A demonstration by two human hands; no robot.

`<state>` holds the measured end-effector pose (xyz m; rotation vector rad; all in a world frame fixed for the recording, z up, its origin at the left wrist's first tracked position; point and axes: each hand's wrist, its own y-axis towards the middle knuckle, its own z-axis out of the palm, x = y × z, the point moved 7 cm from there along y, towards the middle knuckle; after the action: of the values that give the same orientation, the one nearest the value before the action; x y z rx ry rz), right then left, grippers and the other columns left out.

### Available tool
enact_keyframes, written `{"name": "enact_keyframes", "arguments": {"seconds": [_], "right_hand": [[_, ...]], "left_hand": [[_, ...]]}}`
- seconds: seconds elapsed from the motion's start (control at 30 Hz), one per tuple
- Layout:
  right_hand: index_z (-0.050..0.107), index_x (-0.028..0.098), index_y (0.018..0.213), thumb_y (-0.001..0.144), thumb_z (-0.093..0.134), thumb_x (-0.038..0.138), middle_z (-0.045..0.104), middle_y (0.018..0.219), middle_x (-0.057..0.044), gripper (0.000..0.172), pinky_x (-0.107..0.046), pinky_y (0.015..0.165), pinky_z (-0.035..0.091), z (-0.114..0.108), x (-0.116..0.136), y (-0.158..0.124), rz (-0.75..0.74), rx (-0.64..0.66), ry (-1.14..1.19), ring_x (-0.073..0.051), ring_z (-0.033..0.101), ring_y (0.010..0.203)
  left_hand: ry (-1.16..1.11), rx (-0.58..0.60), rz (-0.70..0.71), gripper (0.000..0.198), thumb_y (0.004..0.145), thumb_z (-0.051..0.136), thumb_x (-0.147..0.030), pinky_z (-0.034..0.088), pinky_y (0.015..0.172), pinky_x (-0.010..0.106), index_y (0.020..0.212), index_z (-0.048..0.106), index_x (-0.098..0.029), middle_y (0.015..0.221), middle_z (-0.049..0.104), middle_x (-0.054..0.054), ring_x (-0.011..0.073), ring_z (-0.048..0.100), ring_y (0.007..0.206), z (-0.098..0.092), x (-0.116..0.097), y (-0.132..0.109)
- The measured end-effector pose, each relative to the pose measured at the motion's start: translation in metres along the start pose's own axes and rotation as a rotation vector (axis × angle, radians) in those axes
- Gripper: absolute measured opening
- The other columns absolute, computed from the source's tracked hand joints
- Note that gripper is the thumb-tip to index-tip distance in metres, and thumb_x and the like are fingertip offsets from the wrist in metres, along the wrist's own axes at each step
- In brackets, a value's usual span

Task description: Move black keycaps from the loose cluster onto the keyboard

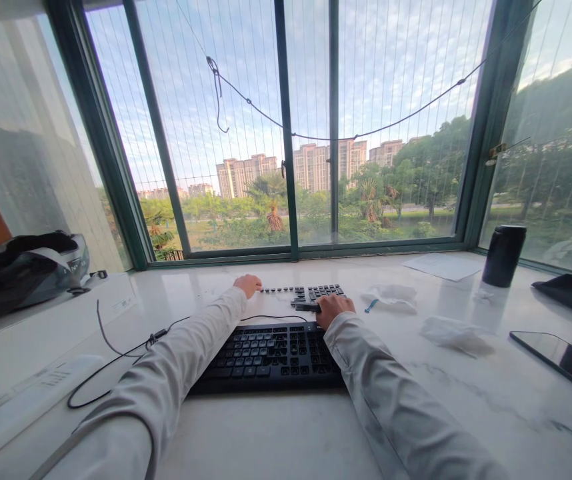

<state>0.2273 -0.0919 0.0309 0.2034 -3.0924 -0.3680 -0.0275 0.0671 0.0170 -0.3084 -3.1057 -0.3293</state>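
A black keyboard [276, 363] lies on the white marbled counter, with bare switch spots among its keys. Behind it, loose black keycaps [325, 291] are laid out in rows. My left hand [249, 285] is at the left end of the back row, its fingers bent together. Whatever sits between those fingertips is too small to make out. My right hand [335, 309] is closed around a black bar-shaped piece [308, 307], which points left just in front of the keycaps. A black cable [273, 317] runs behind the keyboard.
Crumpled clear plastic bags [456, 335] and a blue tie [371, 305] lie right, near a phone [563, 360], a black cylinder [504, 257] and paper [443, 266]. Left are a white power strip [31, 400], a looped cable [83, 395] and a dark bag [21, 273]. Windows rise behind.
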Motion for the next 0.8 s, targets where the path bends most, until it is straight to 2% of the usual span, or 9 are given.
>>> {"name": "enact_keyframes", "arguments": {"seconds": [0.13, 0.23, 0.37, 0.47, 0.53, 0.63, 0.8], "right_hand": [[0.067, 0.021, 0.092, 0.075, 0.048, 0.027, 0.067, 0.094, -0.011, 0.026, -0.037, 0.072, 0.043, -0.002, -0.002, -0.001, 0.009, -0.017, -0.005, -0.026, 0.062, 0.088], [0.066, 0.021, 0.093, 0.076, 0.049, 0.027, 0.067, 0.095, -0.01, 0.026, -0.037, 0.072, 0.043, -0.002, -0.004, -0.001, 0.015, -0.014, -0.011, -0.026, 0.062, 0.089], [0.066, 0.023, 0.095, 0.077, 0.05, 0.03, 0.066, 0.099, -0.009, 0.026, -0.036, 0.073, 0.042, -0.002, -0.007, -0.002, 0.039, 0.009, -0.016, -0.025, 0.061, 0.091], [0.066, 0.026, 0.097, 0.077, 0.051, 0.033, 0.066, 0.1, -0.007, 0.026, -0.035, 0.075, 0.041, -0.003, -0.01, -0.005, 0.07, 0.008, -0.015, -0.024, 0.06, 0.092], [0.066, 0.026, 0.098, 0.078, 0.05, 0.034, 0.067, 0.099, -0.007, 0.027, -0.036, 0.075, 0.041, -0.005, -0.009, -0.007, 0.089, -0.015, -0.008, -0.024, 0.06, 0.092], [0.067, 0.024, 0.095, 0.081, 0.046, 0.034, 0.067, 0.094, -0.009, 0.027, -0.036, 0.072, 0.04, -0.011, -0.005, -0.01, 0.107, -0.064, 0.007, -0.025, 0.061, 0.088], [0.066, 0.025, 0.098, 0.085, 0.039, 0.038, 0.068, 0.092, -0.009, 0.033, -0.034, 0.069, 0.04, -0.022, 0.005, -0.016, 0.142, -0.155, 0.001, -0.024, 0.062, 0.085]], "left_hand": [[-0.003, -0.025, -0.024, 0.027, 0.081, 0.052, -0.039, 0.044, 0.081, 0.03, 0.1, 0.069, -0.029, 0.106, 0.067, 0.004, 0.0223, 0.06, 0.096, -0.018, 0.009, -0.009], [-0.015, -0.058, -0.03, 0.029, 0.083, 0.049, -0.039, 0.044, 0.083, 0.031, 0.104, 0.067, -0.03, 0.11, 0.066, 0.003, 0.0223, 0.059, 0.099, -0.039, 0.016, -0.026], [-0.033, -0.102, -0.014, 0.028, 0.084, 0.048, -0.043, 0.042, 0.086, 0.031, 0.103, 0.067, -0.034, 0.112, 0.065, -0.002, 0.0217, 0.057, 0.103, -0.067, 0.025, -0.067], [-0.064, -0.136, 0.0, 0.028, 0.084, 0.048, -0.045, 0.041, 0.087, 0.029, 0.101, 0.067, -0.036, 0.111, 0.065, -0.004, 0.0207, 0.057, 0.104, -0.08, 0.036, -0.107], [-0.102, -0.152, 0.014, 0.028, 0.084, 0.048, -0.047, 0.041, 0.087, 0.028, 0.102, 0.067, -0.036, 0.111, 0.065, -0.005, 0.0197, 0.056, 0.104, -0.081, 0.046, -0.134], [-0.178, -0.159, 0.038, 0.029, 0.085, 0.047, -0.049, 0.041, 0.088, 0.027, 0.101, 0.068, -0.035, 0.109, 0.066, -0.005, 0.0182, 0.057, 0.103, -0.071, 0.057, -0.168], [-0.304, -0.122, 0.126, 0.035, 0.085, 0.045, -0.051, 0.043, 0.088, 0.025, 0.1, 0.07, -0.03, 0.107, 0.066, -0.001, 0.0169, 0.058, 0.099, -0.051, 0.053, -0.194]]}}
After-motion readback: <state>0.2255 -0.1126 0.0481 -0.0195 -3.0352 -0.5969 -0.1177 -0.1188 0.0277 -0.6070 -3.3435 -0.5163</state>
